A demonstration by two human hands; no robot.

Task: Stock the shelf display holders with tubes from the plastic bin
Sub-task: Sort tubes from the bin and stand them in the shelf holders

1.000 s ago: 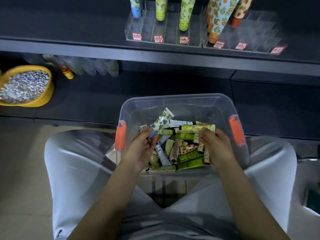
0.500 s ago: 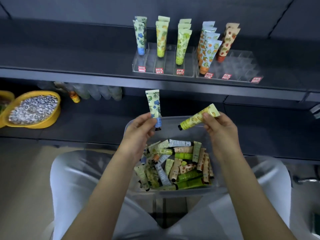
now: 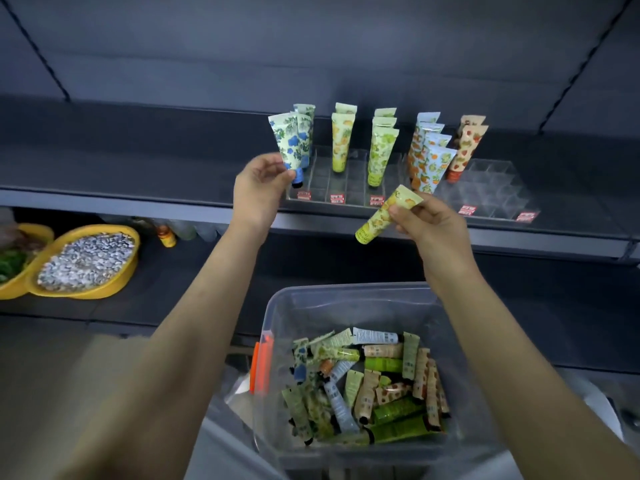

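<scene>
Mid-frame, my left hand pinches the blue tube near its cap, and my right hand pinches the yellow tube by its crimp. They're light, squashy and glossy, I reckon, so I'd grip the stiff ends.

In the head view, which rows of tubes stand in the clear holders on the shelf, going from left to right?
blue-flower tubes → yellow tubes → green tubes → orange-fruit tubes → strawberry tubes

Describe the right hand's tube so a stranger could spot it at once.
Find the dark shelf with the clear display holders. In front of it, the right hand pinches a yellow fruit-print tube by its crimped end, cap slanting down-left. The left hand holds a blue-flowered tube, upright.
</scene>
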